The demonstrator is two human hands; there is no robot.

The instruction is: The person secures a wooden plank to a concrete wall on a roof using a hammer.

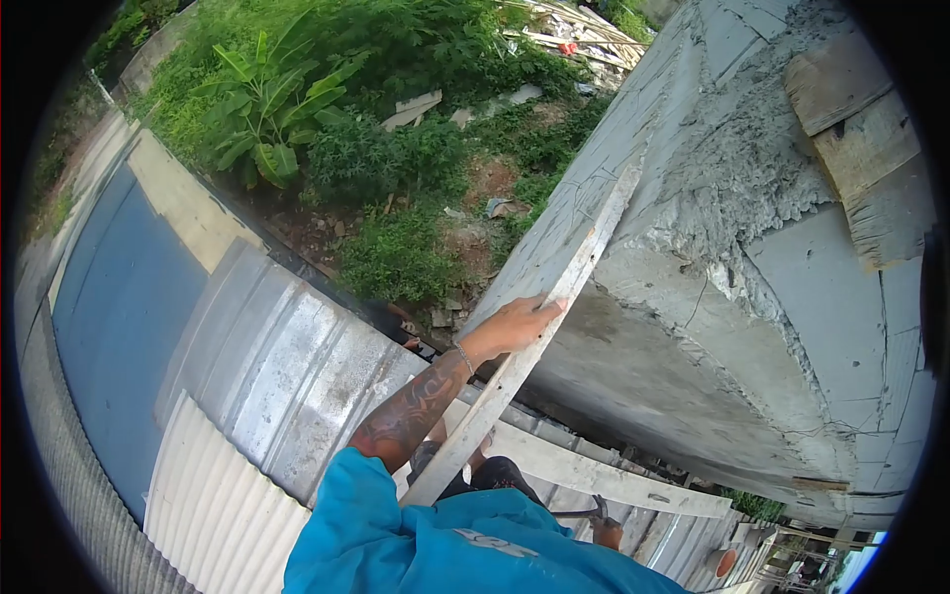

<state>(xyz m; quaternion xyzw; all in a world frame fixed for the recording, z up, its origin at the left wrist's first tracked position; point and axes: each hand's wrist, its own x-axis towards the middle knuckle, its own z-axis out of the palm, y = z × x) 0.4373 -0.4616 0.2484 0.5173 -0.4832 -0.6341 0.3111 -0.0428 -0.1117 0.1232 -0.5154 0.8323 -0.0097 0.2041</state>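
My left hand, at the end of a tattooed forearm with a bracelet, is closed around a long wooden plank. The plank slants from near my body up to the edge of the rough concrete wall, and its upper end overlaps that edge in view. Low on the right, my right hand is closed on a hammer. The hammer's dark head shows above the fingers, while part of this hand is hard to make out. My blue shirt hides the plank's lower end.
Metal roof sheets and a corrugated pale sheet lie to the left and below. Worn boards sit against the concrete at upper right. Far below are plants and rubble. A long pale board runs beneath my legs.
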